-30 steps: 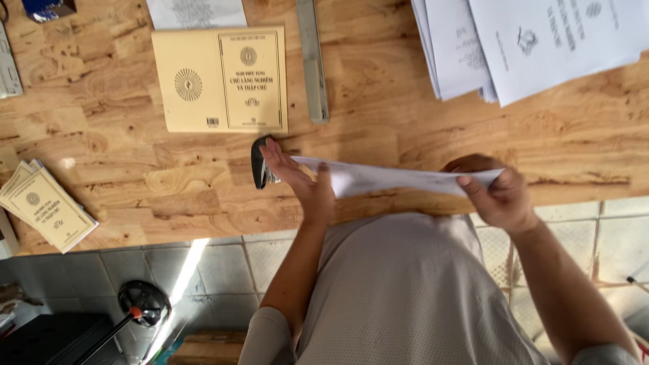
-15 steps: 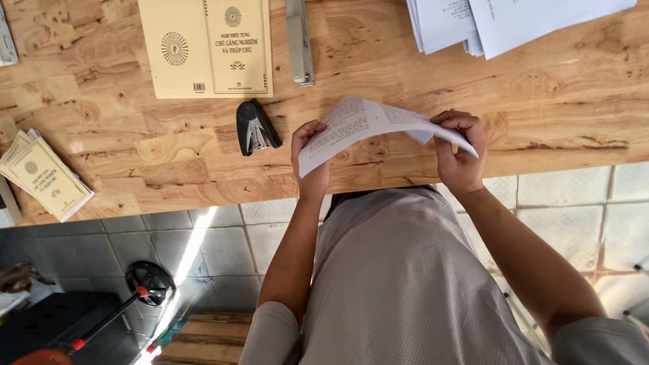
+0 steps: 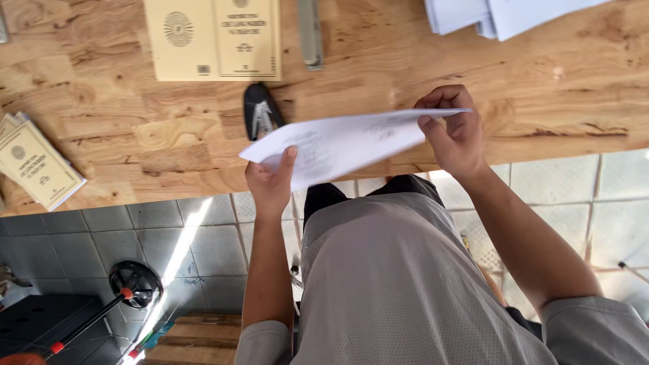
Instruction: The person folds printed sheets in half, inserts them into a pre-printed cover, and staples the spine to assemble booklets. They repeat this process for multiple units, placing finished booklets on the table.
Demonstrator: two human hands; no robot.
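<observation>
**Desk:** What does the shot show, and how far along is the work?

**Photographer:** A person at a wooden table (image 3: pixel 101 155) holds a bundle of white printed sheets (image 3: pixel 345 142) in the air, just above the table's near edge. The left hand (image 3: pixel 270 182) grips the lower corner, thumb on top. The right hand (image 3: pixel 456 132) pinches the far end, fingers curled over the edge. The sheets look gathered and partly folded, but not flat or squared. I'd judge the bundle mid-fold, nothing fastened yet.

**Desk:** What's finished?

**Photographer:** One cream booklet cover (image 3: pixel 213 37) lies open flat at the table's top edge. A small stack of cream booklets (image 3: pixel 37 165) sits at the left; at least two, the exact count is hard to tell. Those look complete, as far as I can judge.

**Desk:** And the rest?

**Photographer:** One black stapler (image 3: pixel 260 111) lies untouched on the table, just beyond the sheets. One grey metal bar (image 3: pixel 309 34), possibly a ruler, lies beside the cover. One pile of loose white paper (image 3: pixel 500 13) waits at the top right; its sheets cannot be counted.
</observation>
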